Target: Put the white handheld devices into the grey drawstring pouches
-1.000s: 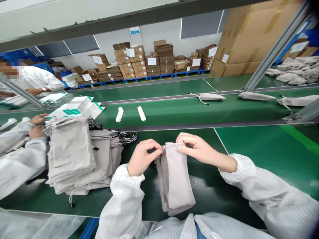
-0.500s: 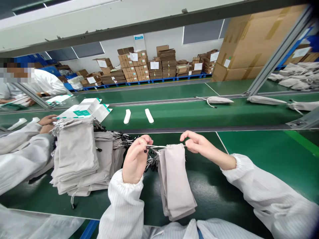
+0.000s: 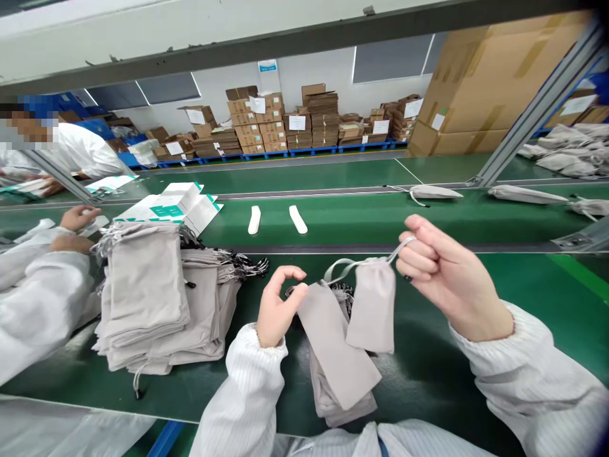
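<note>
My right hand (image 3: 447,273) is closed round a pale drawstring (image 3: 392,252), raised over the bench. From that cord hangs a small grey drawstring pouch (image 3: 373,308), gathered at its top. My left hand (image 3: 283,304) is at the upper corner of a tilted grey fabric pouch (image 3: 340,349), its thumb against the corner and its index finger curled above; its other fingers are hidden. Under these pouches lies a small stack of like pouches (image 3: 328,406), with black cord stoppers partly covered behind.
At left stands a larger pile of grey pouches (image 3: 147,285), beside a co-worker's hands (image 3: 76,228). White and green boxes (image 3: 178,203) and two white curved pieces (image 3: 298,219) are on the green conveyor (image 3: 342,219). Filled pouches (image 3: 435,192) lie further right. A metal post (image 3: 516,108) rises at right.
My right hand has moved right and up, pulling the cord and lifting a pouch off the stack. The pouch near my left hand now lies slanted. The co-worker's hands have shifted left.
</note>
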### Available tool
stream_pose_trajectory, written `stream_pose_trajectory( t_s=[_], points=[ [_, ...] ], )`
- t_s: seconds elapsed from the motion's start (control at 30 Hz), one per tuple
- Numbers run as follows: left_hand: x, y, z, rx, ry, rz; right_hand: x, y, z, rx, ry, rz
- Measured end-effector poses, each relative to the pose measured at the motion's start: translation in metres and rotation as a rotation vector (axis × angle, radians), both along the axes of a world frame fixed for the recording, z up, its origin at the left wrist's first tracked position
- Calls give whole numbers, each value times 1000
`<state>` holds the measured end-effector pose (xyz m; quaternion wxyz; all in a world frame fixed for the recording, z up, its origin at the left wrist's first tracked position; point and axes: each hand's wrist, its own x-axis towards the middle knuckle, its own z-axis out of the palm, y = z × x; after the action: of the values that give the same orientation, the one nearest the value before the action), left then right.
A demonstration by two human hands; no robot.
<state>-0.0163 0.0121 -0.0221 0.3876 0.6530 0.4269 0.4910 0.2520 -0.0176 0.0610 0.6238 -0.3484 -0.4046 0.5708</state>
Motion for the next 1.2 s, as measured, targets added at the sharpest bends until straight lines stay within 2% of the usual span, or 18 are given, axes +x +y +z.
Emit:
stream_pose_trajectory(
  t_s=[0.07,0.13,0.2,0.27,0.37,0.53,0.63,0.73,0.87,0.97,1.03,1.13,1.2],
  points=[
    [-10,-3,-1,24,171,65,6,10,2,86,27,-122],
    [-18,-7,-3,11,314,102,17,29,1,249,-22,-280],
    [-22,-10,-4,-18,368,83,26,58,-5,429,-229,-473],
    [-22,-11,-5,-39,363,68,30,94,-16,515,-499,-586],
    [-22,-11,-7,-15,371,71,16,148,-39,475,-763,-497],
    [-23,-8,-13,160,457,102,-50,221,-76,162,-1425,-92],
    [-22,-8,-16,309,570,144,-81,251,-96,13,-1532,-33],
    [-18,-10,-12,388,603,115,-93,266,-111,-68,-1583,-39],
    [-15,-12,-3,355,492,-32,-84,259,-115,0,-1546,-25],
    [-13,-15,0,282,398,-129,-71,231,-102,98,-1452,-10],
    [-10,-17,1,222,351,-141,-63,201,-86,144,-1207,30],
    [-5,-20,5,105,243,-182,-55,142,-59,171,-603,182],
    [0,-21,11,64,173,-240,-52,102,-44,205,-346,230]
  ],
)
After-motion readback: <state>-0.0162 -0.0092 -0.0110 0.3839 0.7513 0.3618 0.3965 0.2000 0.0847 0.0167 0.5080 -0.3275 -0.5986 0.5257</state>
